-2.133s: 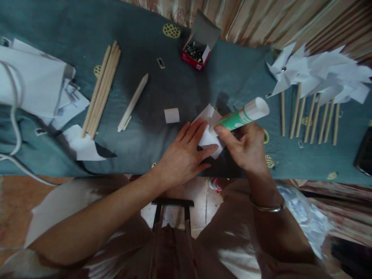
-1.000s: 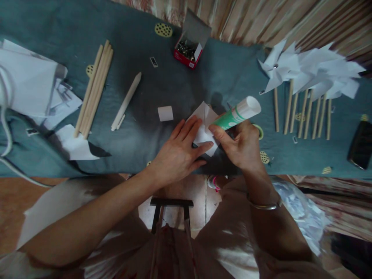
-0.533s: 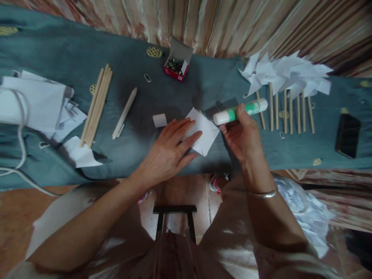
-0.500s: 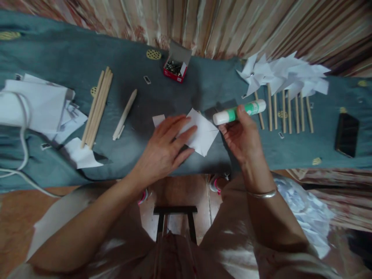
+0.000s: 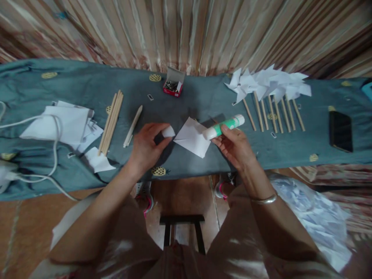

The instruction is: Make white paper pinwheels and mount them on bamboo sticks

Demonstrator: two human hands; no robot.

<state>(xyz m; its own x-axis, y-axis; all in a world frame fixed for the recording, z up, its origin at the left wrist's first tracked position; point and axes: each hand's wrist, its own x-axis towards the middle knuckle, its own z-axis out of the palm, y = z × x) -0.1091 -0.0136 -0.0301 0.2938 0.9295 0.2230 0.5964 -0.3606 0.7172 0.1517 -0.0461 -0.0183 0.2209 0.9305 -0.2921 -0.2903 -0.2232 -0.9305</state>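
Between the thumb and fingers of my left hand is a small white cap, held just above the cloth. My right hand grips a white and green glue stick, tilted with its left end over the paper's right corner. A folded white paper square lies between my hands, with creases running across it. The fingertips of my right hand are close by its right corner; whether they touch it I cannot tell.
Wooden sticks, a white pen and stacked paper lie left. A red box of metal pins stands behind. Paper pinwheels and a phone lie right. A white cable crosses the left side.
My left hand has come off the paper and moved left, picking up the small white cap. The glue stick stays in my right hand. The view has shifted.
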